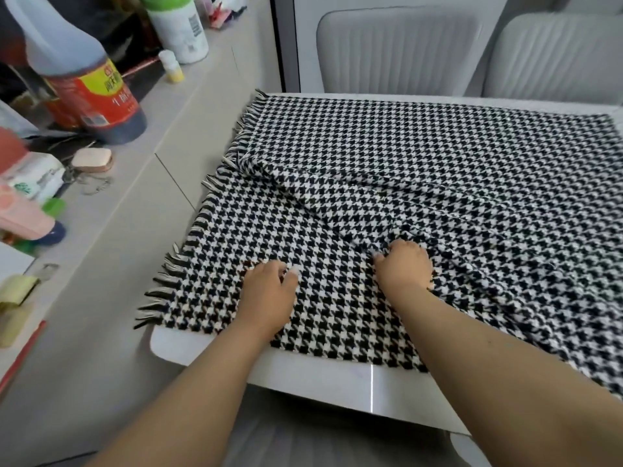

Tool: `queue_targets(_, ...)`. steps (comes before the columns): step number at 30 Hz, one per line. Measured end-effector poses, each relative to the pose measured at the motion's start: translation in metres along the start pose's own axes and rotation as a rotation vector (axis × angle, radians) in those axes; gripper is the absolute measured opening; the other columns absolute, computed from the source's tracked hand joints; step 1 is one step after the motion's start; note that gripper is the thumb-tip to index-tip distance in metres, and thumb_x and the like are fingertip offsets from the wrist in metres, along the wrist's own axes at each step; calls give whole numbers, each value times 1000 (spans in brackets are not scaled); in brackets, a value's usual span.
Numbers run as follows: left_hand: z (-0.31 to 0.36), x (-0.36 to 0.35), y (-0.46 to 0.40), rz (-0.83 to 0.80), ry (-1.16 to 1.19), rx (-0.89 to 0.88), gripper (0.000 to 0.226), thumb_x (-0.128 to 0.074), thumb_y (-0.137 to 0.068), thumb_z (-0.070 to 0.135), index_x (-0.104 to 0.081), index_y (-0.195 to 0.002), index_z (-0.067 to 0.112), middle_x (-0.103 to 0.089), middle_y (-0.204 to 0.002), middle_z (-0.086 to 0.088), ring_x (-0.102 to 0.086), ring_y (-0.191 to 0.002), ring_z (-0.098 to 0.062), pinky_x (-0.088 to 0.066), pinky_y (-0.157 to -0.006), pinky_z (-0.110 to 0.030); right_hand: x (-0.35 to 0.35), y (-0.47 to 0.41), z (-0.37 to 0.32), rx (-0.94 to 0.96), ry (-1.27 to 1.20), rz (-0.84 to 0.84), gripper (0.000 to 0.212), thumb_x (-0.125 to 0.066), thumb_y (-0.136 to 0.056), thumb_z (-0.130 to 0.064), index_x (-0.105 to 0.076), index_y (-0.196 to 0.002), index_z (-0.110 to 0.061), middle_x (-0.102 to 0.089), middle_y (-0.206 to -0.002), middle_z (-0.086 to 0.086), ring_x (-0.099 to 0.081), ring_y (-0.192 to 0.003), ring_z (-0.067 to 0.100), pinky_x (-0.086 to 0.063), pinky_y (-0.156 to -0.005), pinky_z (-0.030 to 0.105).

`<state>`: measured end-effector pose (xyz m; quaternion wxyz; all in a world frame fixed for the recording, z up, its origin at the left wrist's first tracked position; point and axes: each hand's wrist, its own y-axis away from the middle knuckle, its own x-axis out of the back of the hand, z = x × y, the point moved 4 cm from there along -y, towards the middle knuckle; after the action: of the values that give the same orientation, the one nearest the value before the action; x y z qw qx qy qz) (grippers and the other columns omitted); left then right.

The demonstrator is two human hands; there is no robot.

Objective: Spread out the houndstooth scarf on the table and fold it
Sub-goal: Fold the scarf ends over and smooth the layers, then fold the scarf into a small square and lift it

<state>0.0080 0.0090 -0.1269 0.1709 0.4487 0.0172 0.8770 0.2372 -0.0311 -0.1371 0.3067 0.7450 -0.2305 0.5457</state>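
Observation:
The black-and-white houndstooth scarf (pixel 387 170) lies spread over the white table (pixel 323 375), its fringed end along the left edge. Diagonal wrinkles run across its middle toward the right. My left hand (pixel 268 294) rests on the scarf near the front left, fingers curled against the cloth. My right hand (pixel 404 267) sits knuckles-up a little to the right, its fingers bunched into a fold of the scarf. Whether either hand pinches cloth is hard to tell. The scarf's right part runs out of view.
A grey counter (pixel 128 203) runs along the left, holding a large dark sauce bottle (pixel 84 75), a white green-capped bottle (pixel 177 26), a small yellow bottle (pixel 172 67), a pink object (pixel 92 160) and cartons. Two pale padded chairs (pixel 397 48) stand behind the table.

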Motion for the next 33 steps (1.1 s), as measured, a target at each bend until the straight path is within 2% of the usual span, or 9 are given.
queue_targets(5,-12,18,1,34,346,148,23,-39,-101,36,-55,-105,19,-59,-99,7,-55,-87,-8,-47,-73,-26,3,60,-46,370,-360,-234,22,-56,-95,-31,-56,-114,-20,-64,-85,-4,-58,-57,8,-47,-45,19)
queue_targets(8,-23,25,-5,100,496,235,22,-41,-99,32,-54,-89,17,-60,-94,-6,-56,-84,-21,-52,-82,-43,-15,94,-64,551,-199,-412,37,-55,-95,-29,-47,-130,-18,-66,-107,4,-66,-83,19,-57,-71,35)
queue_targets(12,-20,21,-2,76,532,262,10,-45,-97,32,-54,-93,32,-62,-100,3,-61,-98,-22,-51,-93,-47,-34,99,-66,504,-204,-531,42,-54,-94,-27,-44,-133,-14,-61,-121,9,-60,-101,26,-49,-84,33)
queue_targets(15,-18,17,2,64,527,254,19,-45,-98,35,-56,-110,24,-61,-103,5,-60,-100,-18,-49,-93,-40,-37,98,-68,302,-468,-523,60,-61,-91,-35,-35,-141,-13,-57,-129,9,-59,-110,25,-47,-91,34)
queue_targets(20,-23,24,-3,78,790,418,25,-44,-100,28,-57,-117,14,-60,-106,-4,-59,-98,-17,-53,-91,-39,-44,56,-77,-516,-1441,-421,80,-69,-87,-29,-23,-150,-15,-50,-137,14,-53,-119,31,-45,-100,44)
queue_targets(22,-35,34,-8,76,867,524,28,-45,-101,29,-56,-118,11,-62,-107,-8,-60,-100,-19,-54,-87,-38,-43,52,-93,-399,-1337,-463,68,-65,-90,-22,-30,-147,-15,-61,-114,12,-60,-96,23,-52,-85,38)
queue_targets(25,-59,55,-11,101,890,635,31,-45,-101,30,-55,-121,9,-62,-106,-9,-61,-97,-20,-53,-81,-35,-38,82,-128,344,-687,-512,36,-58,-94,-21,-52,-129,-16,-62,-88,3,-55,-65,15,-54,-64,33)
queue_targets(28,-85,70,-11,163,855,689,30,-48,-98,35,-58,-116,13,-64,-113,-7,-61,-98,-20,-55,-77,-35,-62,123,-141,860,-151,-625,43,-60,-92,-30,-53,-134,-23,-64,-116,4,-61,-99,22,-49,-82,30)
queue_targets(33,-94,65,1,169,380,335,65,-65,-86,48,-38,-142,28,-49,-134,-2,-52,-117,-21,-46,-101,-43,-63,121,-120,711,-297,-392,19,-58,-91,-37,-68,-97,-22,-63,-86,-6,-57,-78,14,-46,-63,26)
